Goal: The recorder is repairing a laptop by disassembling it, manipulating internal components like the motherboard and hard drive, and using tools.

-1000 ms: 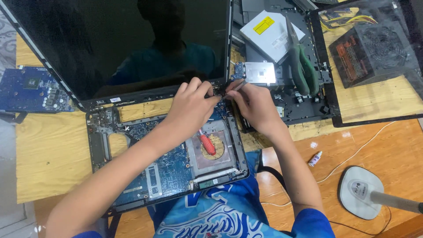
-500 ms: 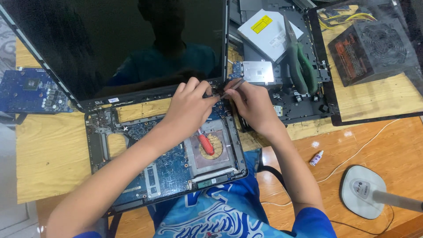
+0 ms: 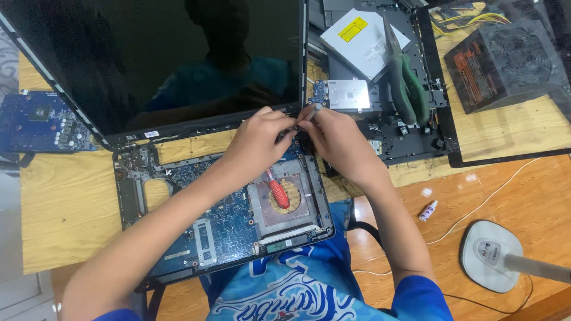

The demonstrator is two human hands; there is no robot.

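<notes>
Presently, both hands are found brought together at the rear right corner of an opened laptop base (image 3: 196,238), where the hinge meets the dark screen (image 3: 154,59). The left hand (image 3: 259,139) is closed around something small at that corner; what it grips cannot be told. The right hand (image 3: 336,137) is pinched on a thin grey tool (image 3: 312,111), whose tip is hidden between the fingers. A red-handled screwdriver (image 3: 278,191) is seen lying on the round fan opening of the laptop base, just in front of the hands and touched by neither. To the right of the laptop base, a black chassis panel (image 3: 404,142) is noted, bearing green-handled pliers (image 3: 407,83) and a silver optical drive (image 3: 363,41). Further right of the base, a black power supply (image 3: 505,59) is recorded. A blue circuit board (image 3: 35,122) lies to the left of the base, and a small white tube (image 3: 427,210) rests on the wood well to its right.
</notes>
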